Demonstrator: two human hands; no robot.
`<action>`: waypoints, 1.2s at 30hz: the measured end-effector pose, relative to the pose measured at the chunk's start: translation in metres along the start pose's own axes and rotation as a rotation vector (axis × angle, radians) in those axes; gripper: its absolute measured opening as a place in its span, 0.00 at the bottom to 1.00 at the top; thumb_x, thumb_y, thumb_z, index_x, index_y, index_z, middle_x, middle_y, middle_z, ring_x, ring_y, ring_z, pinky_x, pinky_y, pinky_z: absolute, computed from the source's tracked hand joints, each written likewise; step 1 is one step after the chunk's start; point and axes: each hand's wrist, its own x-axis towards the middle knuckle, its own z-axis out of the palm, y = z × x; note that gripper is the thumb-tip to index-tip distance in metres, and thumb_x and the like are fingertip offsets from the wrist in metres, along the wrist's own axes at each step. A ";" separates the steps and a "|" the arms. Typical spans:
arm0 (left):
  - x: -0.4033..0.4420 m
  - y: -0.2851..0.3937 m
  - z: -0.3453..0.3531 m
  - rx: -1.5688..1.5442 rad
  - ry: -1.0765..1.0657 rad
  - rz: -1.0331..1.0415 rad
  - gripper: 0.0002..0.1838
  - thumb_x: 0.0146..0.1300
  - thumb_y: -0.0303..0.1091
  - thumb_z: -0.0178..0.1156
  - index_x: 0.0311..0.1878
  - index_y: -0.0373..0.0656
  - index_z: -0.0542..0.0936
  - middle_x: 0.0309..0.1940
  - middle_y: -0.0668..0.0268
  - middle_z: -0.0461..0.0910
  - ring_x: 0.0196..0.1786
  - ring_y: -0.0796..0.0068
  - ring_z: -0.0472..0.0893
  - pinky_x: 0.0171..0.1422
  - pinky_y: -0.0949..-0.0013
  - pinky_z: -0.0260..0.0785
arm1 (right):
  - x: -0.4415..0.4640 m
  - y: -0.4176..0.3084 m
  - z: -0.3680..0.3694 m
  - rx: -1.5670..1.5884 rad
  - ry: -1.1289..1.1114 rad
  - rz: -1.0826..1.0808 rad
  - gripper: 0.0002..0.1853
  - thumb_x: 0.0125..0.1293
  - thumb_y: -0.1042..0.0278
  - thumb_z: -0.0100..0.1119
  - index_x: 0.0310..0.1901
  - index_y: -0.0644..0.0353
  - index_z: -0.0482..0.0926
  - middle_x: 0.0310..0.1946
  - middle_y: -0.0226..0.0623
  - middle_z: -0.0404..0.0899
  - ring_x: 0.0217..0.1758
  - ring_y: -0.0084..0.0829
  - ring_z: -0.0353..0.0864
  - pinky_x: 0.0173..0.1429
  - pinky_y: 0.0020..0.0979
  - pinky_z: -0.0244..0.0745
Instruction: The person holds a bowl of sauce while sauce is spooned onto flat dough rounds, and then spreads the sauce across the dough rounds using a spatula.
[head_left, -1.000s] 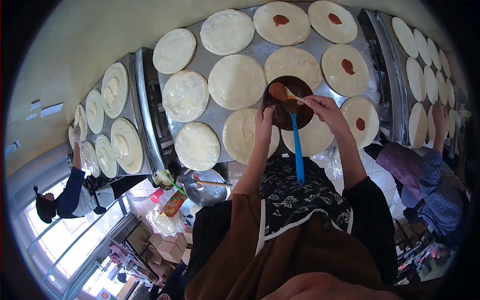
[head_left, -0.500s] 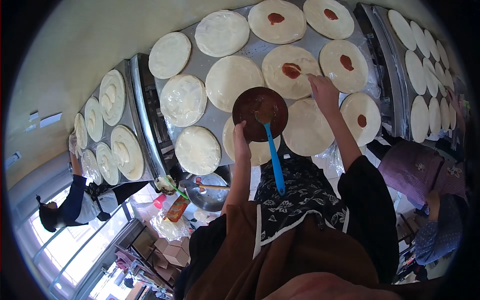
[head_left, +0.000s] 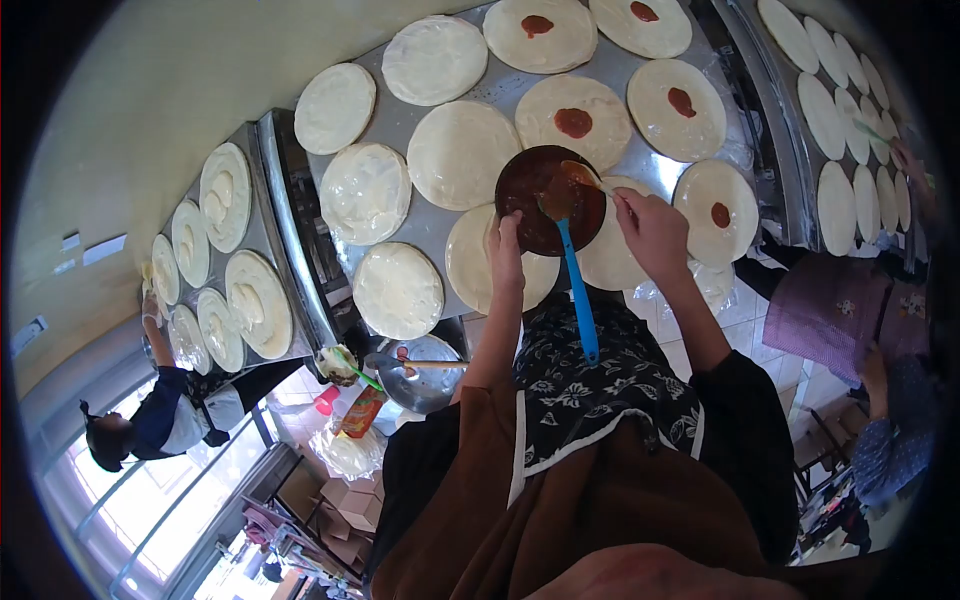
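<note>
My left hand (head_left: 507, 255) is closed on the near left rim of a dark brown bowl (head_left: 520, 175) with red sauce inside. A spatula with a blue handle (head_left: 577, 290) leans in the bowl, its handle pointing toward my body. My right hand (head_left: 650, 232) is closed round the handle of a spoon (head_left: 584, 174), whose head is at the bowl's right side with sauce on it. Beneath and beyond the bowl lie round dough bases (head_left: 464, 155) on a metal table. Several bear a patch of red sauce (head_left: 573, 123) near the middle.
The metal table (head_left: 505, 92) stretches ahead. To the left, another person works at a table of dough rounds topped with cream (head_left: 258, 303). At right, more dough rounds (head_left: 822, 115) lie beside other people. A metal bowl (head_left: 425, 385) stands low at left.
My right hand has drawn the spoon back from a dough round to the bowl, leaving red sauce there. The bowl has moved slightly right and away from me.
</note>
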 end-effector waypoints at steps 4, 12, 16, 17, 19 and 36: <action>0.002 -0.003 0.002 0.111 -0.106 0.125 0.21 0.60 0.41 0.50 0.51 0.33 0.73 0.40 0.63 0.76 0.43 0.74 0.72 0.50 0.73 0.64 | -0.002 0.001 0.014 0.021 0.005 0.044 0.10 0.63 0.61 0.53 0.39 0.55 0.80 0.20 0.41 0.76 0.24 0.41 0.78 0.27 0.38 0.69; 0.000 0.000 0.001 0.215 -0.164 0.152 0.21 0.60 0.43 0.51 0.47 0.36 0.75 0.36 0.66 0.75 0.37 0.78 0.75 0.40 0.75 0.69 | 0.006 0.008 0.030 0.389 -0.122 0.114 0.10 0.60 0.60 0.53 0.34 0.55 0.81 0.23 0.41 0.79 0.29 0.42 0.79 0.33 0.38 0.71; 0.003 -0.008 -0.004 0.209 -0.192 0.178 0.21 0.60 0.44 0.51 0.48 0.37 0.75 0.38 0.66 0.75 0.40 0.77 0.75 0.42 0.74 0.70 | -0.002 0.006 0.036 0.440 -0.165 0.124 0.10 0.60 0.61 0.53 0.35 0.55 0.81 0.25 0.40 0.80 0.29 0.42 0.79 0.34 0.37 0.72; 0.003 -0.010 -0.007 0.200 -0.206 0.137 0.21 0.60 0.45 0.51 0.49 0.38 0.75 0.39 0.66 0.75 0.41 0.76 0.76 0.43 0.74 0.70 | -0.004 0.000 0.031 0.363 -0.132 0.099 0.10 0.60 0.61 0.53 0.35 0.55 0.81 0.25 0.40 0.80 0.29 0.42 0.80 0.34 0.37 0.72; 0.000 -0.012 -0.008 0.162 -0.217 0.033 0.22 0.60 0.46 0.51 0.51 0.39 0.73 0.42 0.64 0.75 0.44 0.74 0.76 0.45 0.72 0.70 | -0.010 -0.014 0.007 0.205 -0.067 0.046 0.10 0.60 0.61 0.52 0.35 0.55 0.81 0.25 0.39 0.80 0.29 0.43 0.80 0.34 0.38 0.72; -0.069 -0.056 0.064 -0.554 -0.291 -0.016 0.29 0.64 0.50 0.53 0.58 0.36 0.66 0.52 0.59 0.73 0.51 0.65 0.76 0.54 0.61 0.71 | -0.096 0.006 -0.041 0.859 -0.518 0.500 0.09 0.72 0.63 0.35 0.45 0.59 0.59 0.25 0.44 0.81 0.18 0.29 0.78 0.21 0.27 0.71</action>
